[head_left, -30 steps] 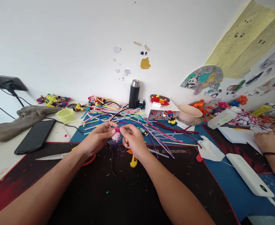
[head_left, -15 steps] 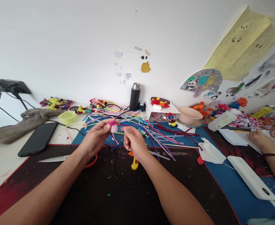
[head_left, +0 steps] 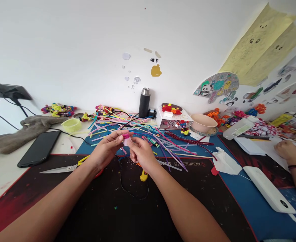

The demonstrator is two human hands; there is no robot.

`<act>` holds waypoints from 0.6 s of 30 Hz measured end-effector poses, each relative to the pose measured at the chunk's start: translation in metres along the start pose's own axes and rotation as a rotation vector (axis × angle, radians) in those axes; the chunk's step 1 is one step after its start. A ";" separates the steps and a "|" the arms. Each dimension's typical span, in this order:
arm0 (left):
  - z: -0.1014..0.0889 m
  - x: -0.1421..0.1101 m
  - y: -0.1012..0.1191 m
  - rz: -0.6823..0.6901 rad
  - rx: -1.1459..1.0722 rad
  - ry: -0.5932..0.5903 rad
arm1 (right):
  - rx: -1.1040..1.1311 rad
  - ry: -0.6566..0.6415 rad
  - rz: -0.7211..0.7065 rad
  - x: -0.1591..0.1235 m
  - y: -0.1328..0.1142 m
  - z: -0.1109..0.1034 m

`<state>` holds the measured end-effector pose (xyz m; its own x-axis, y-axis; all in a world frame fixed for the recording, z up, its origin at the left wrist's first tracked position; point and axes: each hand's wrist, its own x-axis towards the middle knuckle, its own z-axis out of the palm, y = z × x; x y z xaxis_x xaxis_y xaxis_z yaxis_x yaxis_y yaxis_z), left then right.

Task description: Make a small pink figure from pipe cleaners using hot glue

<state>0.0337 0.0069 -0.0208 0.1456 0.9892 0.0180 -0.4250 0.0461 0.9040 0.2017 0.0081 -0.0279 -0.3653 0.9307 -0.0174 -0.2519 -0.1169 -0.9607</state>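
Between my hands is a small fuzzy pink-and-white pipe-cleaner piece (head_left: 126,137). My left hand (head_left: 107,148) pinches it from the left with thumb and forefinger. From the other side, the curled fingers of my right hand (head_left: 142,153) close on its pale lower part, hiding some of it. Scissors (head_left: 59,169) lie partly under my left forearm, blade pointing left. A yellow-handled tool (head_left: 143,176) sits on the dark mat below my right hand, its upper end covered. Behind both hands spreads a loose heap of coloured pipe cleaners (head_left: 138,125).
A black phone (head_left: 39,148) lies at left, near a yellow-green bowl (head_left: 71,125). Against the wall stand a black flask (head_left: 144,103) and a white box (head_left: 174,117). A white power bank (head_left: 269,189) lies at right, near another person's hand (head_left: 285,151).
My right hand has come left and up to grip the pink-and-white piece, which has shifted slightly right with my left hand. The view has moved a little.
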 end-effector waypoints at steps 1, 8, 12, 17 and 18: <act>-0.002 0.000 0.000 0.003 0.026 0.010 | 0.000 0.003 -0.004 0.000 0.000 0.000; -0.014 0.000 0.006 0.089 0.315 0.064 | -0.077 0.004 -0.003 0.001 0.003 -0.001; -0.013 -0.001 0.013 0.097 0.361 0.080 | -0.110 0.003 0.004 -0.001 0.001 0.001; -0.005 -0.005 0.021 0.123 0.370 0.109 | -0.118 -0.046 0.026 -0.004 -0.003 0.002; -0.003 -0.005 0.021 0.124 0.373 0.113 | -0.118 -0.054 0.030 -0.004 -0.003 0.002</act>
<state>0.0209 0.0032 -0.0030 0.0060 0.9940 0.1089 -0.0771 -0.1081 0.9911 0.2020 0.0040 -0.0241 -0.4198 0.9070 -0.0346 -0.1345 -0.0999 -0.9859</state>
